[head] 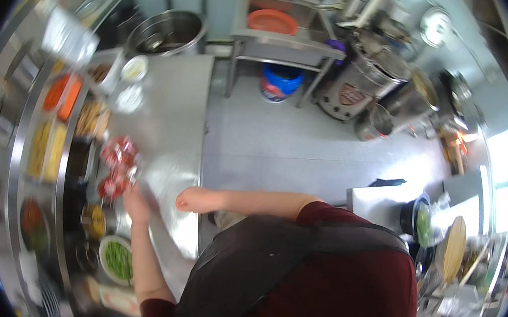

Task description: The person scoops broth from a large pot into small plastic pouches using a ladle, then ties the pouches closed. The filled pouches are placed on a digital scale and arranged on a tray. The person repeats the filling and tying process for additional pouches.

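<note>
My left hand point(137, 204) is at the near end of a red-and-white plastic bag point(119, 157), its fingers closed on the edge. The bag looks crumpled and shiny; blur hides what is inside. It lies at the left side of a stainless steel worktable point(180, 103), beside the row of food containers. My right hand point(197, 200) is curled into a fist above the table's right edge, apart from the bag. Nothing shows in that fist. Close to my left forearm stands a white bowl of cut green vegetables point(118, 259), with a container of yellow food point(94, 221) just beyond it.
A steel shelf rail point(65, 156) runs along the left, over containers of orange food point(63, 95) and pale strips point(47, 150). A large steel pot point(169, 31) stands beyond the table. Across the floor are a sink point(276, 43), a blue bucket point(281, 82) and a steel boiler point(355, 90).
</note>
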`<act>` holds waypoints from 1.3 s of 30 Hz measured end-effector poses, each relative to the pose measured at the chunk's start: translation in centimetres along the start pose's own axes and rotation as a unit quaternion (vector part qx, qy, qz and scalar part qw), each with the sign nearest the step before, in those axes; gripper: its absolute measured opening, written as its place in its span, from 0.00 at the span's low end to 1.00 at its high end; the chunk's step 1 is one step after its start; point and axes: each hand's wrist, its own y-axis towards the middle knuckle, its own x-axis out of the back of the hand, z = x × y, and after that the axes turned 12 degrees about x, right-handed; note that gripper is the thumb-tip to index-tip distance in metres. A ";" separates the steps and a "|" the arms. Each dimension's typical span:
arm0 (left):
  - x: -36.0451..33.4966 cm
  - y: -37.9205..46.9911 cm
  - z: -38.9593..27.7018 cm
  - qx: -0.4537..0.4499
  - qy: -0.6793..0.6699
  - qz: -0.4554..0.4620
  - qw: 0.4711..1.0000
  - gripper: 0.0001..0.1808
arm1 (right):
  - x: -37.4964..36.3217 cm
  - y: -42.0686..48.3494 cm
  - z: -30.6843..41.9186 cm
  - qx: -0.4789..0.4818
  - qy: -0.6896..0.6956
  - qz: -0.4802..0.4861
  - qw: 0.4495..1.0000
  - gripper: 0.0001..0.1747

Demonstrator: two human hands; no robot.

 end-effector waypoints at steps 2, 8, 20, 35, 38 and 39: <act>-0.5 3.3 -0.2 -0.025 0.085 0.020 0.996 0.23 | 3.4 0.6 -0.4 0.002 -0.048 -0.010 0.999 0.14; -2.9 10.3 0.8 -0.099 0.202 0.054 0.973 0.11 | 9.4 2.7 -3.4 -0.159 0.043 -0.019 0.986 0.16; -1.3 10.0 1.9 -0.053 0.060 0.047 0.996 0.13 | 14.5 13.1 -11.2 -0.070 0.224 -0.025 0.972 0.12; -0.3 7.5 -0.1 0.273 0.042 -0.090 0.957 0.14 | 11.2 37.3 -10.2 0.049 -0.036 0.079 0.995 0.35; 1.7 7.1 -0.5 0.339 0.012 -0.107 0.935 0.16 | 8.8 40.1 -10.3 -0.002 0.041 0.063 0.997 0.30; 2.5 7.1 -0.8 0.341 -0.003 -0.135 0.930 0.15 | 8.8 40.3 -10.1 0.025 0.069 0.109 0.991 0.28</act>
